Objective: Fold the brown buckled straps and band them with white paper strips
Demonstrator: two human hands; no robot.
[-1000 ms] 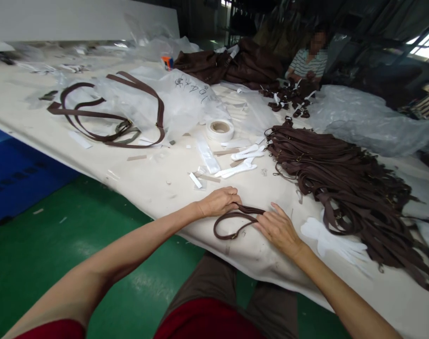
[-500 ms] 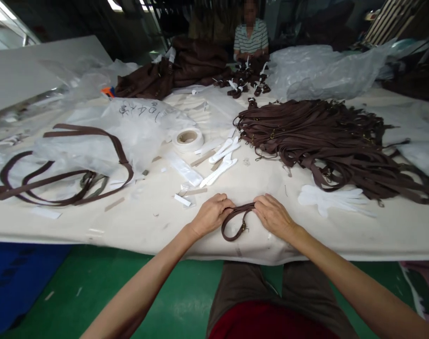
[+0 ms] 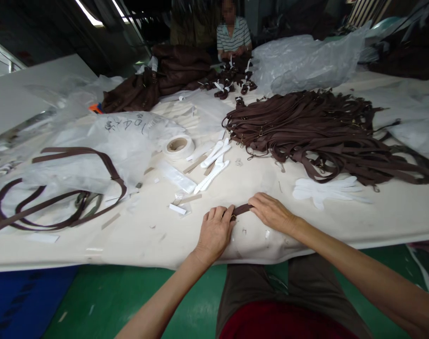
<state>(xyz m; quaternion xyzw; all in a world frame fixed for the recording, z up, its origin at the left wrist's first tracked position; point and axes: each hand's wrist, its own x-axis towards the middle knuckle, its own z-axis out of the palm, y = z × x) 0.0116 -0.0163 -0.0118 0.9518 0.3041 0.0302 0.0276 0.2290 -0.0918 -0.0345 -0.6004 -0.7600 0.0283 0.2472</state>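
Note:
A dark brown strap (image 3: 242,210) is stretched between my hands near the table's front edge, folded into a short length. My left hand (image 3: 216,230) is closed over its left end, where a small brass-coloured metal piece (image 3: 233,217) shows by the fingertips. With fingers pinched, my right hand (image 3: 271,212) grips the other end. Most of the strap's left part is hidden under my left hand. Beyond my right hand lies a large pile of brown straps (image 3: 306,127) with metal clasps, and in front of it white gloves (image 3: 327,189).
White tape roll (image 3: 179,148), white toothed strips (image 3: 214,172) and paper scraps lie mid-table. Loose brown straps (image 3: 120,186) curl over plastic bags (image 3: 76,174) at left. At the back are bundled straps (image 3: 231,80), brown material (image 3: 182,68) and a person (image 3: 234,37) in a striped shirt.
The strap's hanging loop has been gathered in under my left hand, which has turned over it. My right hand has shifted slightly left in view. The camera view has tilted.

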